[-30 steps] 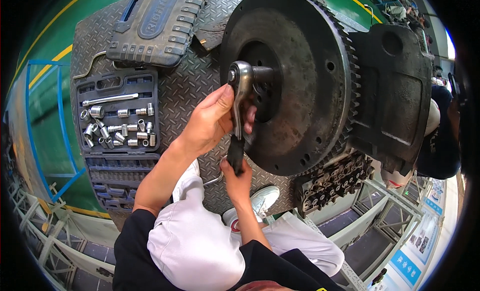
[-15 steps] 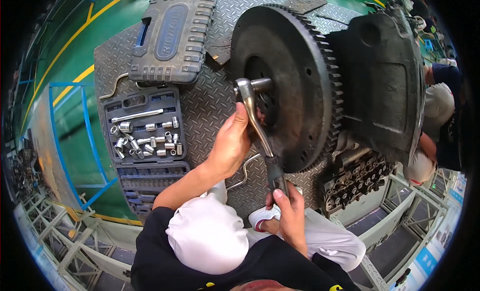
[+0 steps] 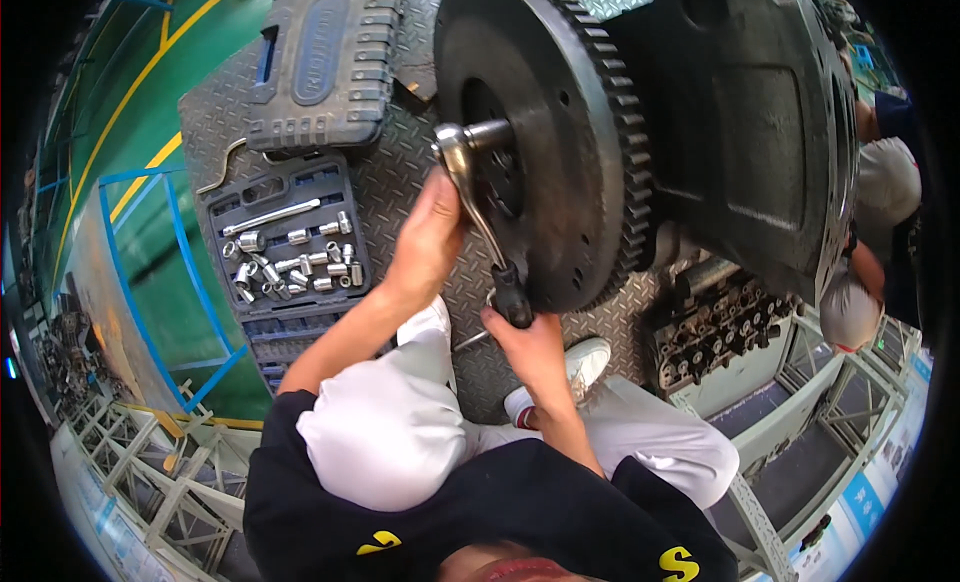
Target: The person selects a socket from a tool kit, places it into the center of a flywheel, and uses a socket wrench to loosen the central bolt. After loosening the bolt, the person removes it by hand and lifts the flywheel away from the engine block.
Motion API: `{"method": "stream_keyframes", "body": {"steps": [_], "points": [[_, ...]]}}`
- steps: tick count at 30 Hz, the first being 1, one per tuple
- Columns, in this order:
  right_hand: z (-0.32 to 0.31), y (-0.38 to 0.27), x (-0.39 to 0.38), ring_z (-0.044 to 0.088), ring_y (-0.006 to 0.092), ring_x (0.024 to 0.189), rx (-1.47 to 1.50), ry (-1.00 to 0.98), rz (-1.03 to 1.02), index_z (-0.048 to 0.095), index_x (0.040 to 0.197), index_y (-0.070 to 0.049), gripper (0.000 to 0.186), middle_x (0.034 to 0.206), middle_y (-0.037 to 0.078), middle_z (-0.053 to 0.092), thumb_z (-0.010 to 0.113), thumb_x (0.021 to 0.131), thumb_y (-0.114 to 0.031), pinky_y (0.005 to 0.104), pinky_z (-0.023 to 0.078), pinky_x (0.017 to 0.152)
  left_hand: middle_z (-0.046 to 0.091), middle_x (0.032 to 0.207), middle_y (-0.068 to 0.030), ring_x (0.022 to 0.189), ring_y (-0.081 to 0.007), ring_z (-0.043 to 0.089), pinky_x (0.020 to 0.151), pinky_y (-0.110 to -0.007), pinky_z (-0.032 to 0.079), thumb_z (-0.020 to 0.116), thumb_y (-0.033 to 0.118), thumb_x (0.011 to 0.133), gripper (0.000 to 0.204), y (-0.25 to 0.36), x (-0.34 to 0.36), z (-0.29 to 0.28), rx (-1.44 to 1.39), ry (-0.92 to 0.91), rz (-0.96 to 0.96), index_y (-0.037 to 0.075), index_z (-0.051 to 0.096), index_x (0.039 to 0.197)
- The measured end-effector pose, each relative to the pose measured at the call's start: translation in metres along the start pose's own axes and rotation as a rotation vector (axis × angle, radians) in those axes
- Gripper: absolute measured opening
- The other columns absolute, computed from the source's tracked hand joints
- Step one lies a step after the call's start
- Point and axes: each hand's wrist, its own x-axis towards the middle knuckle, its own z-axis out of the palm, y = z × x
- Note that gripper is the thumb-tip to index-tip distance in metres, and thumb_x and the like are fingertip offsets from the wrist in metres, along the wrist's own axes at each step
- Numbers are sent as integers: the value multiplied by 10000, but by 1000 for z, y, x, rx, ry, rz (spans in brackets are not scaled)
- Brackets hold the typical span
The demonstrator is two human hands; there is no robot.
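Note:
A ratchet wrench with a dark handle reaches a socket set against the middle of a large toothed flywheel. The flywheel stands upright on a dark engine block. My left hand is closed at the wrench's head end, thumb along the neck, with its other fingers mostly hidden. Lower down, my right hand closes on the handle's end, its thumb on the near-left side. The bolt under the socket cannot be seen.
To the left lies an open socket case with loose sockets; a closed tool case is behind it. A cylinder head sits at the right. Beyond the block, another person's sleeve shows. Tread-plate covers the platform.
My right hand has moved up and left with the wrench handle, which now looks shorter and points more toward me. The whole view has shifted, so the flywheel and cases appear higher and further left.

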Motion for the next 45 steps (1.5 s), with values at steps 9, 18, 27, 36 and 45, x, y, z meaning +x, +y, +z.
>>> {"method": "stream_keyframes", "body": {"steps": [9, 18, 27, 36, 45], "points": [[17, 24, -9, 589, 354, 1144, 1215, 8, 173, 507, 1327, -36, 466, 1325, 162, 565, 491, 945, -302, 538, 504, 952, 612, 967, -40, 959, -130, 540, 891, -262, 400, 542, 179, 969, 211, 59, 64, 27, 472, 193, 2, -3, 634, 1021], [24, 10, 19, 656, 306, 1026, 1495, 297, 531, 561, 1257, -116, 508, 1200, 92, 655, 372, 1000, -511, 483, 573, 835, 696, 818, -121, 726, -166, 644, 662, -320, 497, 613, 197, 923, 246, 56, 67, 47, 992, 364, 9, -39, 665, 970], [34, 3, 26, 611, 216, 899, 1260, 495, 672, 654, 1097, -134, 333, 1072, 28, 646, 515, 946, -395, 412, 541, 701, 638, 761, -263, 789, -411, 674, 668, -420, 506, 601, 258, 913, 311, 59, 59, 65, 1269, 432, 124, -39, 686, 875], [32, -3, 35, 643, 311, 944, 1290, 583, 819, 673, 1069, -51, 278, 1133, 133, 647, 603, 877, -239, 495, 552, 688, 595, 728, -284, 753, -448, 643, 643, -434, 497, 606, 244, 906, 301, 61, 59, 76, 1275, 516, 201, -40, 685, 844], [57, 37, 49, 678, 371, 890, 555, 603, 703, 687, 1004, 26, 304, 1037, 260, 688, 535, 893, -214, 435, 535, 786, 616, 689, -259, 668, -404, 663, 604, -408, 489, 628, 235, 899, 304, 53, 61, 72, 1249, 501, 271, -55, 692, 832]]}}
